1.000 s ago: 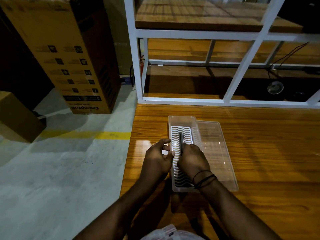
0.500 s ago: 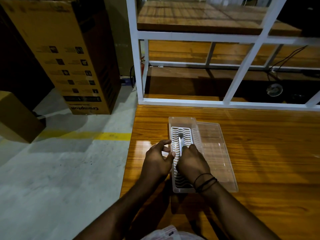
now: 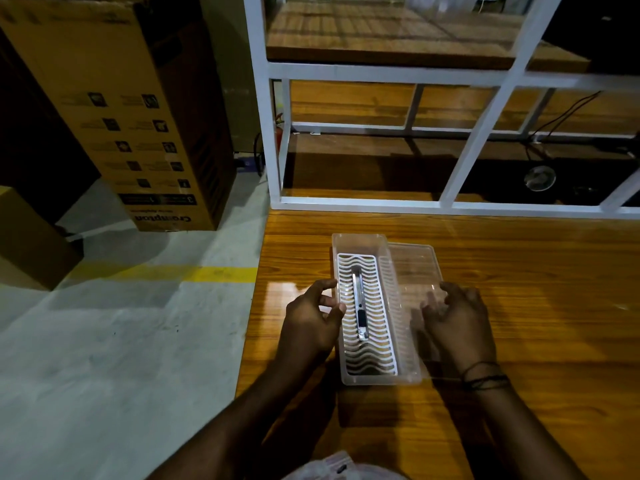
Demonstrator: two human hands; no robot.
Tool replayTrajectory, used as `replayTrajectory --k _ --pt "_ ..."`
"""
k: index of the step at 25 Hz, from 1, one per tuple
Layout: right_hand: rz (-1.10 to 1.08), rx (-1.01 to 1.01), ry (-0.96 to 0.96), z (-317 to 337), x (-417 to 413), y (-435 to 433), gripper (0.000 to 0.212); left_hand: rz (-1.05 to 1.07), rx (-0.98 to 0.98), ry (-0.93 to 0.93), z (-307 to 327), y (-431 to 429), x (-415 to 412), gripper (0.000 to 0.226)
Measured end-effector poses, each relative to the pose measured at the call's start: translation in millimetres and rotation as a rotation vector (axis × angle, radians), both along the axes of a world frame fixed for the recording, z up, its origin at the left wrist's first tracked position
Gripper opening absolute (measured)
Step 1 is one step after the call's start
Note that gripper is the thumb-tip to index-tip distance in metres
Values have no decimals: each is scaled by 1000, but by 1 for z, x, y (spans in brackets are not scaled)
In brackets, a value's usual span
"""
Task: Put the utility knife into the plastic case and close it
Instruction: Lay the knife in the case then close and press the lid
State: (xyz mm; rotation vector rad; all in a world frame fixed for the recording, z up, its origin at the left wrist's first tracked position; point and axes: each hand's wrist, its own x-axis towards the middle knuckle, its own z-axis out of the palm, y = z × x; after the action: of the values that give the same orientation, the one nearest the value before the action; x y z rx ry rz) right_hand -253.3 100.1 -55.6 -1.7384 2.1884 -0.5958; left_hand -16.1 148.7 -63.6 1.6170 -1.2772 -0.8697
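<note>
A clear plastic case (image 3: 358, 242) lies open on the wooden table, with a white wavy grid inside. The silver utility knife (image 3: 360, 306) rests lengthwise on that grid, free of both hands. The case's clear lid (image 3: 415, 265) lies flat to the right of the base. My left hand (image 3: 311, 320) is at the case's left wall, fingers apart and touching the rim. My right hand (image 3: 457, 320) is over the lid's right part, fingers spread on it, holding nothing that I can make out.
The wooden table (image 3: 536, 306) ends at its left edge near my left hand, with concrete floor below. A white metal frame (image 3: 450, 202) stands along the table's far edge. A tall cardboard box (image 3: 131, 109) stands on the floor at left.
My right hand has let go of the knife, which now lies on the grid, and has moved right onto the lid. My left hand stays at the case's left side.
</note>
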Motion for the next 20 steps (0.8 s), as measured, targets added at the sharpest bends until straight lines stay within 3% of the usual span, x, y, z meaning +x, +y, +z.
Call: replayTrajectory --k 3,10,13,17,20 --pt "-86 317 96 -4 -12 2 67 19 25 9 1 0 -2 34" --pt "-122 426 44 1 -9 -5 82 64 55 7 1 1 -4 41" --pt "-93 350 -127 8 -12 -9 65 98 81 -2 3 1 -4 46" --pt "-70 279 -474 22 -8 -11 15 117 79 -7 3 2 -5 49" --pt "-43 220 -739 39 6 -7 26 117 58 -19 3 3 -5 41"
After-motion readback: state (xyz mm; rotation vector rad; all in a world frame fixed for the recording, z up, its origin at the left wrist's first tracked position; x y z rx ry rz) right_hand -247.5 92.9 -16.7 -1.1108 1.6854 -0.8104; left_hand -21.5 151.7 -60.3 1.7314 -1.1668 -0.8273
